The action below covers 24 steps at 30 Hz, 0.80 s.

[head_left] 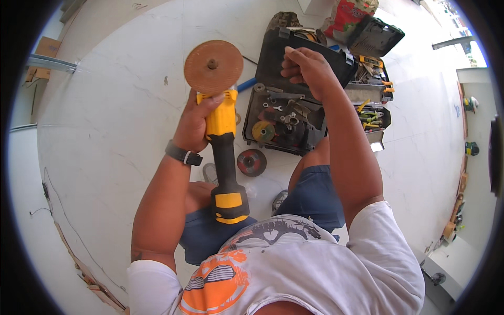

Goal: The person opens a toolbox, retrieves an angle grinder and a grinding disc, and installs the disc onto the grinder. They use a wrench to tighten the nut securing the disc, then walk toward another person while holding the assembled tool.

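Observation:
My left hand (195, 122) is wrapped round the head end of a yellow and black angle grinder (226, 152). The grinder points away from me, its black grip towards my lap. A round brown disc (202, 67) sits on it, facing up, with a small spindle or nut (212, 64) showing at the centre. To the right, my right hand (307, 68) is raised over an open black tool case, apart from the grinder. Its fingers are curled in with thumb and forefinger together; whatever they may hold is too small or hidden to make out.
The open black case (252, 118) holds wrenches, a yellow-green disc (263, 131) and other parts. Another disc (252, 163) lies on the white tiled floor (121, 105) near my feet. Further right stand an open toolbox (362, 93) of hand tools and a red bag (349, 18).

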Tool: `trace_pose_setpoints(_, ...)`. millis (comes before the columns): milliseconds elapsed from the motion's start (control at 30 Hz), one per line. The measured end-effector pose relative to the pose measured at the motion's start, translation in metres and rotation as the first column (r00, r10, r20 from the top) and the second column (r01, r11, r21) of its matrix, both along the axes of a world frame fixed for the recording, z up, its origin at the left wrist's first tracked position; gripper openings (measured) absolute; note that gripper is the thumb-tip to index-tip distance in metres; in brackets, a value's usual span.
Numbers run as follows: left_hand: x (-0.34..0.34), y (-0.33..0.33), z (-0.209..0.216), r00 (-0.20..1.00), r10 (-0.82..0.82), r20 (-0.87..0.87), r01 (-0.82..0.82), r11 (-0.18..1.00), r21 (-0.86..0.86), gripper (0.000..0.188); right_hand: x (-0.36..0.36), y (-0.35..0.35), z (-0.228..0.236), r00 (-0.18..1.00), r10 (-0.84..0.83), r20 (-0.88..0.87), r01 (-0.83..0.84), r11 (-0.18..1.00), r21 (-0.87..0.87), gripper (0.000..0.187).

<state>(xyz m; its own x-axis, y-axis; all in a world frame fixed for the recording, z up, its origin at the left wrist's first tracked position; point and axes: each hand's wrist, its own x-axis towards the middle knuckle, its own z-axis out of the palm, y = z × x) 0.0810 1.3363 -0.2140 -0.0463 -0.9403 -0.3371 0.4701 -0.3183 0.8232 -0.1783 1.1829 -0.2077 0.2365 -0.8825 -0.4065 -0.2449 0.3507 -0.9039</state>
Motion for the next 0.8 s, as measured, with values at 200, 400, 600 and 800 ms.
trace_pose_setpoints(200, 0.013, 0.000, 0.007, 0.998, 0.045, 0.033, -0.044, 0.999, -0.028, 0.057, -0.034, 0.028, -0.169, 0.821, 0.346, -0.454, -0.373, 0.927, 0.032, 0.027)
trace_pose_setpoints(400, 0.019, 0.001, 0.007, 0.996, 0.071, 0.049, -0.070, 0.997, -0.021, 0.057, 0.004, 0.089, -0.267, 0.129, 0.809, -0.573, -0.660, 0.502, 0.560, 0.028)
trace_pose_setpoints(600, 0.026, 0.005, 0.011, 0.997, 0.060, 0.050, -0.061, 0.998, 0.008, 0.058, 0.037, 0.134, -0.259, 0.197, 0.762, -0.617, -0.824, 0.470, 0.317, 0.030)
trace_pose_setpoints(800, 0.030, 0.009, 0.012, 0.998, 0.052, 0.044, -0.051, 0.999, -0.018, 0.059, 0.053, 0.113, -0.247, 0.651, 0.466, -0.600, -0.443, 0.874, 0.198, 0.032)
